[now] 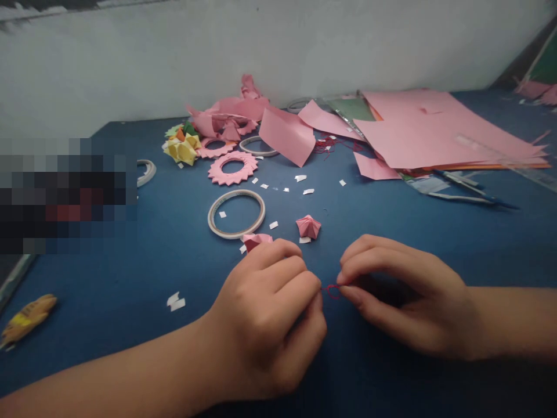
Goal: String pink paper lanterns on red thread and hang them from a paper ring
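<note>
Between my two hands runs a thin red thread [333,290] with a small loop in it. My left hand [270,307] is closed, its thumb and forefinger pinching one end of the thread. With thumb and fingertips together, my right hand [400,296] grips the thread on the other side of the loop. A folded pink paper piece [256,240] shows partly behind my left knuckles; whether the hand touches it I cannot tell. Just beyond the hands a small pink folded paper star [308,227] sits on the blue table [174,244].
A tape roll [236,213] lies beyond my left hand, among scraps of white paper. Farther back are pink folded rings [232,168], a yellow paper ornament [183,149], pink sheets [435,133] and blue-handled scissors [470,188]. A brown-yellow object [28,319] lies at left.
</note>
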A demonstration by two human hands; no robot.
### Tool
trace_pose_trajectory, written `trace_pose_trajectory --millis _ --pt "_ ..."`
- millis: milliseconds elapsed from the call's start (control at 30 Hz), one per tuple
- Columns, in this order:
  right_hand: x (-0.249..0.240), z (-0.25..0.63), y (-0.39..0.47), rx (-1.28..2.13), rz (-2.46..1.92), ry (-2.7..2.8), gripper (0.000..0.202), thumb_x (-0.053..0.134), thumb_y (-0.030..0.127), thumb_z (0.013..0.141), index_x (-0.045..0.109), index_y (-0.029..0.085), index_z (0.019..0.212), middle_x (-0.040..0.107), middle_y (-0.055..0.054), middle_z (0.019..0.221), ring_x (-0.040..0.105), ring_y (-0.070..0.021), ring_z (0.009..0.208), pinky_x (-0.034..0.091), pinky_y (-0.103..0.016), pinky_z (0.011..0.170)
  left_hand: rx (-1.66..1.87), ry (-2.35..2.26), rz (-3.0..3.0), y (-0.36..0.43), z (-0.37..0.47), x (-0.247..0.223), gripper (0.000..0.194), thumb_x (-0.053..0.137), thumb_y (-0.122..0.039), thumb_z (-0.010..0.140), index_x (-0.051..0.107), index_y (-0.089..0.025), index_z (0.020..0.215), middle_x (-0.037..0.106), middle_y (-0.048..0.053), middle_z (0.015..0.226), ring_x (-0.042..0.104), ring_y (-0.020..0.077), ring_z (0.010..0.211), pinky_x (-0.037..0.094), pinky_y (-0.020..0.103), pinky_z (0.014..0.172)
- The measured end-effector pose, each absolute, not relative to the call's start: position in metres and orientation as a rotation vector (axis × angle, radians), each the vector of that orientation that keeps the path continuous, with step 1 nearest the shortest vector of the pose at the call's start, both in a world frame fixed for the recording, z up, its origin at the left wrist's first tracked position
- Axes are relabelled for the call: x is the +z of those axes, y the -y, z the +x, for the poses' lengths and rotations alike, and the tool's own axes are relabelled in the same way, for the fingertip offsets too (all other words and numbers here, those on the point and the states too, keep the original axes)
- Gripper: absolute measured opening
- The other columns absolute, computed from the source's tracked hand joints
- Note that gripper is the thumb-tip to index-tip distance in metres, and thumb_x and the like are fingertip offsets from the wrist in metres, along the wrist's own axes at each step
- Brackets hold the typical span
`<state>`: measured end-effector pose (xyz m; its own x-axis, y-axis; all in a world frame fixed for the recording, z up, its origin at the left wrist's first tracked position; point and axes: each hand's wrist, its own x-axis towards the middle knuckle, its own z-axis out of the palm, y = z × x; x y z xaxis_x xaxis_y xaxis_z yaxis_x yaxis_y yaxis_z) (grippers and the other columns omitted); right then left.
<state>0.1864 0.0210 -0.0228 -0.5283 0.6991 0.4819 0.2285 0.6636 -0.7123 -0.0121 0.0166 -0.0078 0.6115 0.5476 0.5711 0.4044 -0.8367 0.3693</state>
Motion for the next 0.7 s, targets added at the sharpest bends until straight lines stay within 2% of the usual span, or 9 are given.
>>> trace_pose_trajectory --millis 300,533,700 --pt "-0.0228 0.1863 -0.0206 0.775 -0.722 2.086 0.009 0.055 0.009 0.084 0.055 0.016 0.090 0.057 -0.002 0.073 0.056 -0.0098 0.064 0.049 -0.023 0.057 0.935 -0.897 2.616 -0.0167 -0.0110 -0.0036 0.021 0.047 -0.001 0.076 0.059 -0.011 0.061 0.051 0.003 0.052 0.045 0.0143 0.053 0.047 0.036 0.063" --pt "-0.0238 0.1868 -0.0214 0.781 -0.708 2.091 0.010 0.055 0.009 0.085 0.054 0.017 0.091 0.058 -0.002 0.075 0.057 -0.0107 0.066 0.050 -0.023 0.059 1.026 -0.850 2.655 -0.0161 -0.0106 -0.0068 0.010 0.055 -0.005 0.077 0.062 -0.005 0.084 0.065 0.009 0.070 0.055 0.0188 0.069 0.050 0.038 0.072" --pt "-0.0233 0.1872 -0.0203 0.793 -0.718 2.088 0.010 0.055 0.009 0.084 0.054 0.016 0.092 0.056 -0.002 0.075 0.055 -0.0106 0.064 0.049 -0.024 0.056 1.045 -0.783 2.703 -0.0164 -0.0094 -0.0029 0.014 0.052 -0.001 0.079 0.060 -0.012 0.078 0.064 0.005 0.062 0.054 0.0179 0.064 0.050 0.034 0.065"
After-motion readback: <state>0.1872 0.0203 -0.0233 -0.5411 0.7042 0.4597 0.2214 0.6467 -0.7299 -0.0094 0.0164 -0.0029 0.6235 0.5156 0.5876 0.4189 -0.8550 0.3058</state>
